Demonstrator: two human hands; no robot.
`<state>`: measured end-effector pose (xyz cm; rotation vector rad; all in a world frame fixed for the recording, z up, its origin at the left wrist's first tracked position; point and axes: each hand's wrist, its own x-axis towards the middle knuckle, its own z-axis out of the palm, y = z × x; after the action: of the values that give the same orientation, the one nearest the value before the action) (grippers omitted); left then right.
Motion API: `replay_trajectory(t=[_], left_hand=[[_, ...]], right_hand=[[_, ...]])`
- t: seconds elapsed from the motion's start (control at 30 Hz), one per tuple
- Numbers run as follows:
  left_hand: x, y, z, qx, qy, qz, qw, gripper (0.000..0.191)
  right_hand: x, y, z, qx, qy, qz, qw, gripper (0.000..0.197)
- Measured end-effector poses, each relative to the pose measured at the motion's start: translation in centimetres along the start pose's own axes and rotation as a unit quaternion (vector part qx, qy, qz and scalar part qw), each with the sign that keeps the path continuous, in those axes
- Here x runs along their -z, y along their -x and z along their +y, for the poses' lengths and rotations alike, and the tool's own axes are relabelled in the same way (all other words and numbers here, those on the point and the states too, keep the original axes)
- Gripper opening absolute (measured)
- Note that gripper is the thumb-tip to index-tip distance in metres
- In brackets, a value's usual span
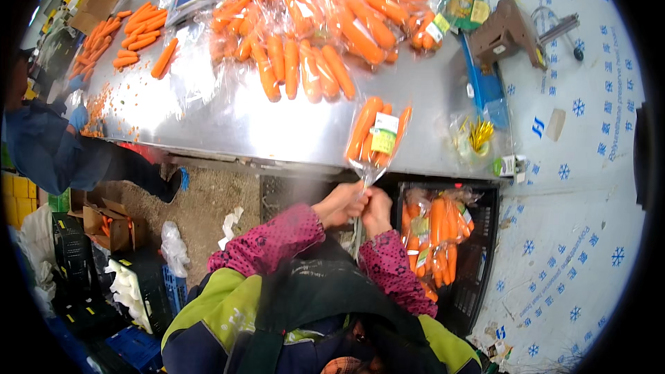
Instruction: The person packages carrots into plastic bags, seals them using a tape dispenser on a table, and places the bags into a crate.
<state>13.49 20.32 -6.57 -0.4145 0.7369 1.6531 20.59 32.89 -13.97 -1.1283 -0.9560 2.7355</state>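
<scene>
A clear plastic bag of carrots [362,132] with a white and green label lies at the near edge of the metal table [249,130]. Its gathered neck hangs over that edge towards me. My left hand [340,203] is closed around the neck. Pressed against it, my right hand [378,209] also grips the twisted plastic, its fingertips partly hidden. Just beyond the bag, a large heap of bagged carrots [306,15] spreads across the table. To the right of my hands, a black plastic crate [480,265] holds several labelled bags of carrots [441,223].
Gold twist ties [480,135] lie at the table's right end, near a brown device [506,34] and a printed insulation-board wall [566,166]. Loose carrots [143,26] are at the left, where a co-worker's blue-gloved hand [79,117] rests. Crates [72,241] stand lower left.
</scene>
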Motion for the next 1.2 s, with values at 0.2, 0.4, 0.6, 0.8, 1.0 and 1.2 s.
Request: replay_trajectory(t=[0.2, 0.4, 0.6, 0.8, 1.0, 1.2], left_hand=[[1.4, 0.0, -2.2, -0.163, -0.016, 0.077, 0.983, 0.022], [0.1, 1.6, -0.4, -0.556, -0.485, 0.231, 0.634, 0.014], [1.7, 1.9, 2.4, -0.544, -0.605, 0.123, 0.568, 0.015], [-0.4, 3.6, 5.8, -0.261, -0.395, 0.017, 0.881, 0.020], [0.0, 1.6, 5.1, -0.199, -0.402, -0.018, 0.894, 0.018], [1.4, -2.9, -2.6, -0.404, -0.562, 0.207, 0.691, 0.023]], right_hand=[[-3.8, 2.3, -1.3, 0.246, 0.354, 0.075, 0.899, 0.009], [-9.0, 5.3, -7.3, 0.415, 0.551, -0.106, 0.716, 0.015], [-8.6, 3.8, -9.5, 0.425, 0.596, -0.225, 0.642, 0.013], [-9.3, 6.2, -11.2, 0.587, 0.627, -0.281, 0.428, 0.017], [-7.1, 6.6, -11.3, 0.620, 0.618, -0.212, 0.435, 0.013], [-1.7, 6.6, -3.1, 0.182, 0.125, 0.027, 0.975, 0.002]])
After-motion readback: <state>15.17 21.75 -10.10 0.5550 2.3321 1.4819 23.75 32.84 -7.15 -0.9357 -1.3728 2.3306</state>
